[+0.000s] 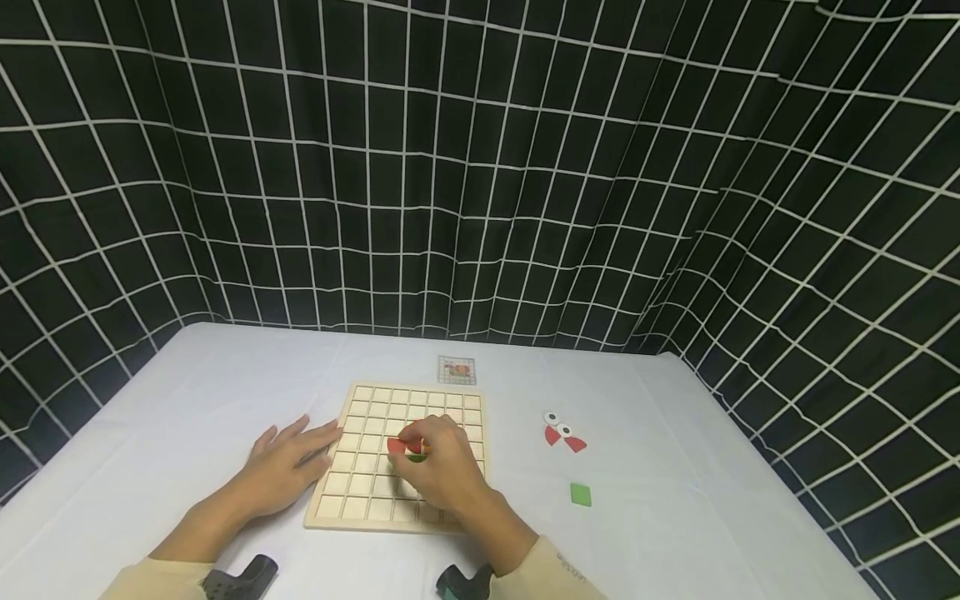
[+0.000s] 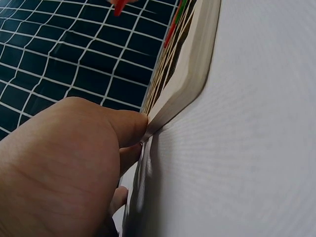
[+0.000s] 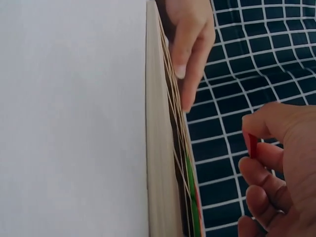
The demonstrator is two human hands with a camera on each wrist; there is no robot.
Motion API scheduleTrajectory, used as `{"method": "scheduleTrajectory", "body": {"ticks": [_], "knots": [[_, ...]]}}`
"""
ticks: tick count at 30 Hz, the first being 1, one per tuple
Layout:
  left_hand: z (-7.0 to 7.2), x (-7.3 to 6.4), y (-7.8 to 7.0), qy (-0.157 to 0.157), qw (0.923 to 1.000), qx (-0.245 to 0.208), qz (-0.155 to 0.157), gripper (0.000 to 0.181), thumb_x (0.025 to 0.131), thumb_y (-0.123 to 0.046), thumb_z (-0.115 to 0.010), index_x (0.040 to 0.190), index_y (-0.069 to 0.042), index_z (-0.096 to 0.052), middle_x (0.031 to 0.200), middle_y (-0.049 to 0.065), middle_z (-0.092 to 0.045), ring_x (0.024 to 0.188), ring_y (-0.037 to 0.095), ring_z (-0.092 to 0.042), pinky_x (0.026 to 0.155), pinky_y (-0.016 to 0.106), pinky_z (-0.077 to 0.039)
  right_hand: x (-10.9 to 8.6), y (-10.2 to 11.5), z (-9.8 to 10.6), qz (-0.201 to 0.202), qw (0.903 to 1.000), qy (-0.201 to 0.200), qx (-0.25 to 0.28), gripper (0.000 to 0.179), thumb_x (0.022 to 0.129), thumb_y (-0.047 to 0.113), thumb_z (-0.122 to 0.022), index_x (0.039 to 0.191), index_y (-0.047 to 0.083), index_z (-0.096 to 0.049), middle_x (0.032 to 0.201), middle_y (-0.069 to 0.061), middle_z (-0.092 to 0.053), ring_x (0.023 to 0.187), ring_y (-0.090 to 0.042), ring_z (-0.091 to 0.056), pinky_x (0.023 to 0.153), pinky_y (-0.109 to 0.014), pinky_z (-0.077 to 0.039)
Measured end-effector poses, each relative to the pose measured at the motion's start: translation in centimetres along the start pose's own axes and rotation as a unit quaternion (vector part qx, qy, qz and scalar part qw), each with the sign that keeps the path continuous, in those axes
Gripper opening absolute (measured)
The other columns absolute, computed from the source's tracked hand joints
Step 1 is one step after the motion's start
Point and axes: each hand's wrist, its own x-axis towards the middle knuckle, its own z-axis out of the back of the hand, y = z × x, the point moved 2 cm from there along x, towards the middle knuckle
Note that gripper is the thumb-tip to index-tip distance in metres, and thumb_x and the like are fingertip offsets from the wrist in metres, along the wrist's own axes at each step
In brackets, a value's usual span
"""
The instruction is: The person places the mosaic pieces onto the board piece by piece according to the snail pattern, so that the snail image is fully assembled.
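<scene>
A square wooden grid board (image 1: 362,483) with a raised rim lies on the white table. My right hand (image 1: 442,462) is over its middle and pinches a thin red piece (image 3: 252,145) between thumb and index finger, above the surface. Under and beside that hand, red pieces and a green piece (image 1: 416,457) show on the board, partly hidden by the fingers. My left hand (image 1: 281,471) rests beside the board with fingers spread, thumb and index fingertip right at the left rim.
A small picture card (image 1: 457,370) lies behind the board. To the right are two white eye pieces (image 1: 565,430), two red wedge pieces (image 1: 575,444) and a green square (image 1: 581,494). A black curtain with white grid lines (image 1: 405,167) stands around the table.
</scene>
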Motion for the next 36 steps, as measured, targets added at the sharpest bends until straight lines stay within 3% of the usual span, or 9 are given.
{"method": "scheduleTrajectory", "body": {"ticks": [10, 22, 28, 36], "knots": [[0.0, 0.0, 0.1, 0.006, 1.0, -0.001, -0.004, 0.039, 0.098, -0.023, -0.055, 0.133, -0.007, -0.058, 0.142, 0.012, -0.049, 0.135, 0.049, -0.025, 0.104, 0.069, -0.003, 0.0, -0.1, -1.5, -0.048, 0.998, 0.026, -0.032, 0.012, 0.082, 0.019, -0.077, 0.091, 0.011, -0.074, 0.085, 0.012, -0.064, 0.081, -0.007, -0.052, 0.07, -0.02, -0.046], [0.2, 0.0, 0.2, 0.01, 0.9999, -0.002, 0.0, 0.039, 0.099, -0.021, -0.054, 0.134, -0.006, -0.057, 0.143, 0.012, -0.047, 0.136, 0.048, -0.024, 0.105, 0.067, -0.001, -0.3, -0.3, -2.3, -0.025, 0.991, 0.069, -0.112, 0.017, 0.082, 0.029, -0.077, 0.091, 0.015, -0.075, 0.09, 0.011, -0.065, 0.093, -0.01, -0.053, 0.081, -0.026, -0.046], [0.1, 0.0, 0.3, 0.009, 1.0, -0.003, 0.001, 0.039, 0.099, -0.022, -0.053, 0.134, -0.007, -0.057, 0.143, 0.011, -0.047, 0.136, 0.047, -0.024, 0.106, 0.066, -0.001, -0.4, -0.4, -2.3, -0.017, 0.987, 0.07, -0.144, 0.019, 0.081, 0.033, -0.079, 0.089, 0.016, -0.075, 0.093, 0.008, -0.06, 0.089, -0.011, -0.048, 0.075, -0.024, -0.043], [0.1, 0.1, 0.3, 0.007, 1.0, -0.006, 0.003, 0.038, 0.098, -0.02, -0.054, 0.134, -0.007, -0.057, 0.143, 0.011, -0.048, 0.137, 0.047, -0.024, 0.107, 0.066, 0.0, -0.5, -0.7, -2.3, -0.029, 0.9861, 0.068, -0.149, 0.019, 0.082, 0.034, -0.078, 0.092, 0.018, -0.074, 0.093, 0.007, -0.06, 0.086, -0.01, -0.045, 0.07, -0.022, -0.038]]}}
